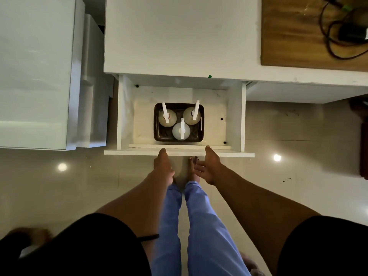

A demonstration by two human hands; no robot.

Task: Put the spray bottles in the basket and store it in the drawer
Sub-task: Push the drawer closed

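A dark basket [200, 124] sits inside the open white drawer [179, 152], near its middle. Three spray bottles with white nozzles stand upright in it: one at the left [166, 117], one at the right [192, 115], one at the front [181, 131]. My left hand [162, 166] reaches to the drawer's front panel, its fingertips at the panel's edge. My right hand [209, 166] is spread with the palm turned inward, its fingertips at the same front edge. Neither hand holds anything.
A white countertop [179, 36] lies above the drawer, with a wooden board [298, 36] and dark cables [342, 32] at the right. A white appliance [35, 76] stands on the left. My legs in blue trousers [199, 226] stand on the glossy tile floor [298, 156] below the drawer.
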